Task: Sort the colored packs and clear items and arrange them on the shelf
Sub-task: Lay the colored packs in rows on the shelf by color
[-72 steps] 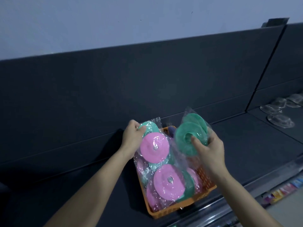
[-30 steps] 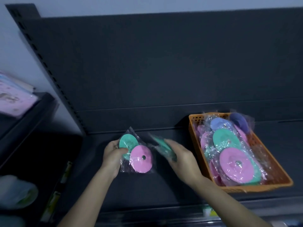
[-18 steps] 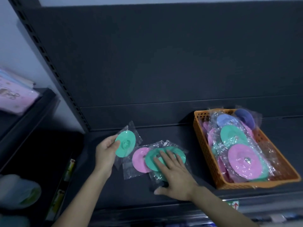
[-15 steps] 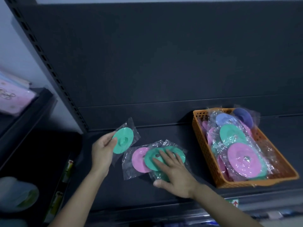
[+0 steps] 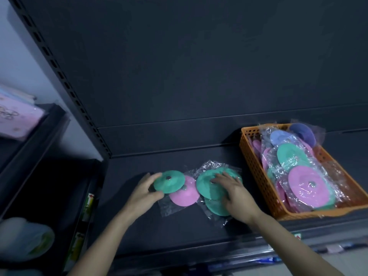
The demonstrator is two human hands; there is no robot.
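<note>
Moving green pack (image 5: 169, 183) off pink pack (image 5: 184, 196) onto green pile (image 5: 206, 188): left hand (image 5: 144, 193) pinches rim, right hand (image 5: 234, 194) steadies pile, fingers (image 5: 220, 176) spread flat.

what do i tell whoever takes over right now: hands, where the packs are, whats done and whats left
Left hand: grips the single teal pack by its edge, overlapping the pink pack.
Right hand: fingers flat on the two-disc teal pack, pressing it to the shelf.
Orange basket: on the shelf to the right, piled with pink, teal and purple packs.
Done: the pink pack and the two-disc teal pack lie on the shelf.
Left: set down the held pack, group by colour, empty the basket. No clear items in view.
</note>
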